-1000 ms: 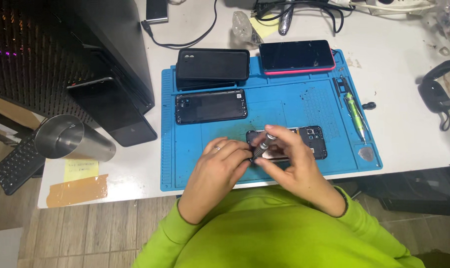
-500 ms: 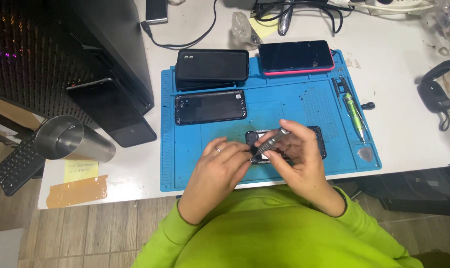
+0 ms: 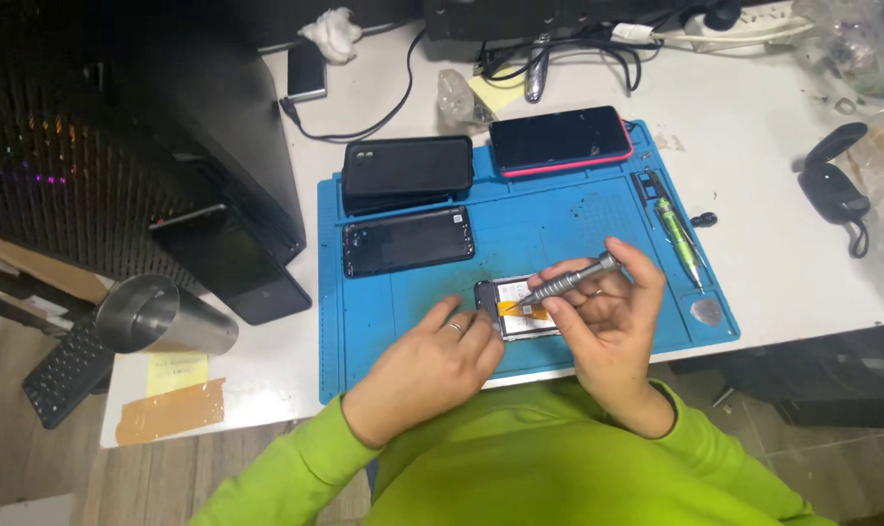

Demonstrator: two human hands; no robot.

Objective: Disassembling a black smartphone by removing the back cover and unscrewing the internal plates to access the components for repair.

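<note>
Since a moment ago your right hand (image 3: 612,317) has tilted the grey screwdriver (image 3: 564,282) lower, its tip now down-left on the opened phone (image 3: 520,310) and its long axis rising toward the mat's right edge. Your right fingers grip the driver like a pen for fine control, while your left hand (image 3: 432,365) presses, fingers flat, grasping nothing, on the phone's left end to steady it near the blue mat's (image 3: 559,214) front edge.

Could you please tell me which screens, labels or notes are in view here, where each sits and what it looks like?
Pink-edged phone: top of the blue mat, dark screen up.
Black phone: mat's left part, dark, glossy.
Yellow sticky note: table's left front edge, square, by the steel tumbler.
Yellow note: behind the mat, partly hidden.
Opened phone: under both hands, orange strip inside.
</note>
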